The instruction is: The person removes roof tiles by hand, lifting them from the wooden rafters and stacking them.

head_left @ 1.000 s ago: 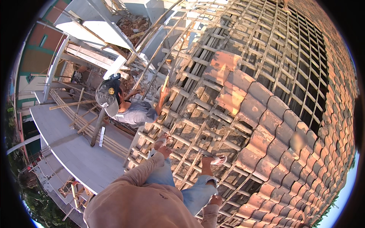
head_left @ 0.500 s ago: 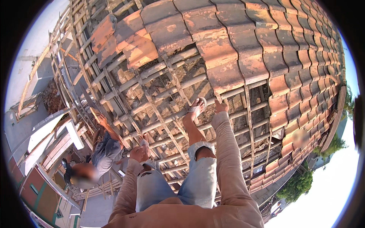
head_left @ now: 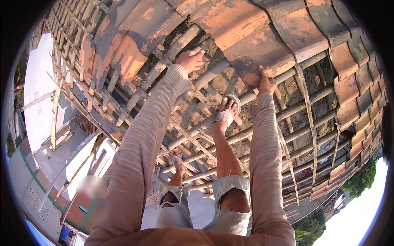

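Precariously placed above a lattice of battens (head_left: 213, 71), a worker in a long-sleeved top reaches both hands toward roof tiles, as the head view shows. The hands are well apart. At right of centre, the right hand (head_left: 267, 85) meets the lower edge of a weathered tile (head_left: 260, 53), one finger laid up against it; whether the hand grips the tile or only rests there cannot be told. The left hand (head_left: 189, 61), at upper centre, hangs over a gap in the tiling, fingers loosely spread and seemingly bare of any load.

The tile, orange with dark patches, looks like fired clay: stiff, probably weighty for its size, rough rather than slippery, and apt to crack if knocked or twisted. Its lower lip and free corner seem the best hold, with a second hand supporting the far side.

Neighbouring tiles (head_left: 230, 24) crowd it at the top of the frame and appear to overlap it, likely hindering a straight lift. Just below, a sandal (head_left: 224, 117) stands on the battens near the right hand, leaving little room. Treetops (head_left: 363, 176) fill the lower right.
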A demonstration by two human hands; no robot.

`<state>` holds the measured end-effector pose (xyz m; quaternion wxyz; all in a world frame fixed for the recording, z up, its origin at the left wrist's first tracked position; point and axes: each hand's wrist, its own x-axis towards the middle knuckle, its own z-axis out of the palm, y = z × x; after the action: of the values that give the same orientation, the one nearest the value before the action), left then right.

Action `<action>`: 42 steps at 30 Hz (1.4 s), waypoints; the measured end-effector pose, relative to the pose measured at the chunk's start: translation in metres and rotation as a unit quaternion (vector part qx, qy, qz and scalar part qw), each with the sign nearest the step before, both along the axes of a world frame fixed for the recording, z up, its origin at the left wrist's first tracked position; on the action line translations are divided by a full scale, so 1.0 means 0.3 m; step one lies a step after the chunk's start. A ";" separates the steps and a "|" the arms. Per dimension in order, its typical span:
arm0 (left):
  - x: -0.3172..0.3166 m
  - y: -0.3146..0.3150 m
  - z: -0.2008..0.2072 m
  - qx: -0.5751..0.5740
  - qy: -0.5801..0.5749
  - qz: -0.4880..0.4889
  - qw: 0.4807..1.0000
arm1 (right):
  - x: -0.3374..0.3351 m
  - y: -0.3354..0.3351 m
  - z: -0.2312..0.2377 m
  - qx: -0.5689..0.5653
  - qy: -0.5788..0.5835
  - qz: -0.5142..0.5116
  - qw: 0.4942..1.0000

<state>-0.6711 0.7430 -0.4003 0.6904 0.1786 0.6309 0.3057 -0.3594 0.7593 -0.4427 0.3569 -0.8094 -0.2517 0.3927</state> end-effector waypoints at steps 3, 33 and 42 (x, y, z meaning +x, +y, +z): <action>0.074 0.162 -0.116 -0.010 -0.041 0.101 0.994 | -0.147 -0.053 0.130 0.134 0.116 -0.086 0.980; -0.017 -0.222 0.403 -0.089 0.166 0.174 0.967 | -0.232 0.040 0.521 -0.108 -0.268 0.237 0.928; -0.216 -0.983 0.979 -0.060 0.260 0.138 0.954 | -0.422 -0.378 1.087 0.043 -0.483 0.462 0.743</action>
<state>-0.7358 0.4482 -0.1068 0.4630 0.1213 0.8242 0.3025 -0.4859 0.6457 -0.1164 -0.0030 -0.6592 -0.7500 0.0552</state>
